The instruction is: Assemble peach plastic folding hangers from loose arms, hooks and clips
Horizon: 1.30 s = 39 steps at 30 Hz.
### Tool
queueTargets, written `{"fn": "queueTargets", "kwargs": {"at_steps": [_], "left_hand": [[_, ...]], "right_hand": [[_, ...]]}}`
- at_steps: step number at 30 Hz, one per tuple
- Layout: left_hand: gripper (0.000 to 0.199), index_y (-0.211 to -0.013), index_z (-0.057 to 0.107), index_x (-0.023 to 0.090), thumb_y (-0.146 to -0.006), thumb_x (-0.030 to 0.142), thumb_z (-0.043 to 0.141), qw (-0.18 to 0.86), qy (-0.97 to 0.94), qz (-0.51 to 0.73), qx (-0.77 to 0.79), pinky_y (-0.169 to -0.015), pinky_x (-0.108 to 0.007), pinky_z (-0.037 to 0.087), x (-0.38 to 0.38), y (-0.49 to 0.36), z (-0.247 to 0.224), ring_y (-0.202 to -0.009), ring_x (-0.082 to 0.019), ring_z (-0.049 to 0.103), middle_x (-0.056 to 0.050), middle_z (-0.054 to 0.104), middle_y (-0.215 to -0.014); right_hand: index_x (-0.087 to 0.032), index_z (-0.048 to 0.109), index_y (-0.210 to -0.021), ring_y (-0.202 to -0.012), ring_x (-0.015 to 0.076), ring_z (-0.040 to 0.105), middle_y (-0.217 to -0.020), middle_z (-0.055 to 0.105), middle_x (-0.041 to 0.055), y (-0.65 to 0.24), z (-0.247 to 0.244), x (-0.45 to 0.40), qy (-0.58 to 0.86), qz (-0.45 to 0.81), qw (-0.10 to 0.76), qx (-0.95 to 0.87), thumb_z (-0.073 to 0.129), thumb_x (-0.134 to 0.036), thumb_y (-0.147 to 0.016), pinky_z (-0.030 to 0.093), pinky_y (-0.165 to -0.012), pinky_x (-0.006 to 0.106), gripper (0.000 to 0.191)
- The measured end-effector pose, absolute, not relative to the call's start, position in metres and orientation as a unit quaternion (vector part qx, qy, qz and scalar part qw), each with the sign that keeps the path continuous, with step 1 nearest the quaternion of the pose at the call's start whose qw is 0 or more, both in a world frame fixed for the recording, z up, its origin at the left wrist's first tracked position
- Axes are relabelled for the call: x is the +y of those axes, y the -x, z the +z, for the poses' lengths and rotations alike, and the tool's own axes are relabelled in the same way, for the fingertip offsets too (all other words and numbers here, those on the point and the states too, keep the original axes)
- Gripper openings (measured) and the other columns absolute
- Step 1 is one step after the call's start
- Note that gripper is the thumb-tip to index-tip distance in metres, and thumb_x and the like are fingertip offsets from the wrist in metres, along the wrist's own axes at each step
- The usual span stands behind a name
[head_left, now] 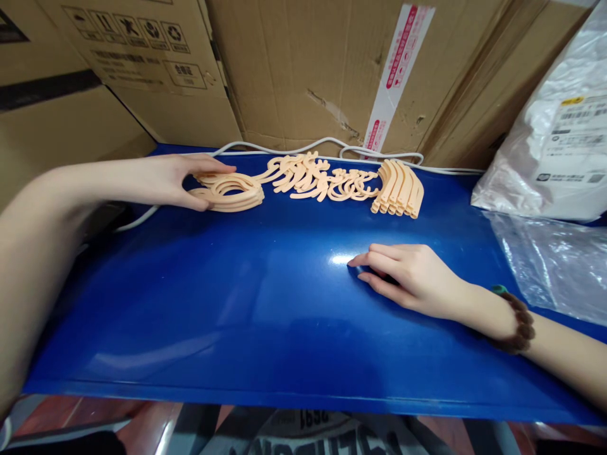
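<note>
At the back left of the blue table, my left hand (187, 180) has its fingers and thumb around the left end of a stack of curved beige plastic pieces (239, 201). Its palm side is hidden. Beside that stack lies a loose heap of beige hook-shaped pieces (303, 174), followed by thin curved beige hooks (351, 184). A neat row of wider, bent beige arms (398, 189) ends the line on the right. My right hand (403, 275) rests on the table, nearer to me, its fingers loosely bent, thumb apart, holding nothing.
The blue table (227, 303) has its front edge close to my body. Cardboard boxes (294, 76) wall off the back and left. A white cable (284, 148) runs behind the pieces. A labelled white plastic bag (531, 151) and clear plastic film (554, 265) lie at right.
</note>
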<state>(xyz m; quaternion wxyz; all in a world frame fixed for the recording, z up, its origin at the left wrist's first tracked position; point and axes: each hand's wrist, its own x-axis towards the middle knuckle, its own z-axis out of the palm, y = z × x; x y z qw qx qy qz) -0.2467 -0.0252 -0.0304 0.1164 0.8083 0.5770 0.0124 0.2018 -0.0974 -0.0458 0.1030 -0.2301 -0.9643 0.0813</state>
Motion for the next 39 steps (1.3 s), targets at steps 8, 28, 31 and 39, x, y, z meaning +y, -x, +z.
{"fn": "queueTargets", "kwargs": {"at_steps": [8, 28, 31, 39], "left_hand": [[0.087, -0.148, 0.042, 0.03, -0.069, 0.062, 0.062, 0.12, -0.806, 0.01, 0.58, -0.117, -0.04, 0.03, -0.025, 0.246, -0.03, -0.137, -0.03, 0.044, -0.002, 0.042, -0.153], [0.107, -0.155, 0.024, 0.032, -0.064, 0.064, 0.071, 0.131, -0.784, -0.002, 0.607, -0.117, -0.038, 0.029, -0.024, 0.269, -0.035, -0.142, -0.029, 0.038, 0.0, 0.034, -0.159], [0.107, -0.156, 0.022, 0.03, -0.065, 0.062, 0.069, 0.133, -0.783, -0.002, 0.608, -0.116, -0.037, 0.03, -0.022, 0.272, -0.036, -0.14, -0.029, 0.041, -0.001, 0.038, -0.156], [0.105, -0.156, 0.024, 0.022, -0.068, 0.058, 0.068, 0.13, -0.798, -0.002, 0.589, -0.116, -0.034, 0.031, -0.02, 0.275, -0.036, -0.141, -0.03, 0.039, -0.005, 0.034, -0.158]], "right_hand": [[-0.017, 0.061, -0.115, -0.081, 0.014, 0.066, -0.098, 0.068, 0.0048, -0.202, -0.046, -0.097, 0.229, 0.079, 0.106, -0.964, 0.042, -0.03, -0.103, 0.046, -0.07, 0.024, 0.026], [-0.018, 0.06, -0.115, -0.081, 0.0139, 0.065, -0.099, 0.067, 0.0045, -0.202, -0.047, -0.096, 0.232, 0.087, 0.102, -0.963, 0.043, -0.029, -0.103, 0.046, -0.071, 0.025, 0.024], [-0.018, 0.06, -0.115, -0.081, 0.0139, 0.065, -0.098, 0.068, 0.0047, -0.202, -0.047, -0.096, 0.232, 0.087, 0.102, -0.964, 0.043, -0.03, -0.103, 0.046, -0.071, 0.025, 0.024], [-0.017, 0.061, -0.115, -0.081, 0.014, 0.066, -0.099, 0.068, 0.0051, -0.203, -0.046, -0.097, 0.231, 0.09, 0.102, -0.963, 0.042, -0.029, -0.103, 0.047, -0.071, 0.025, 0.025]]}}
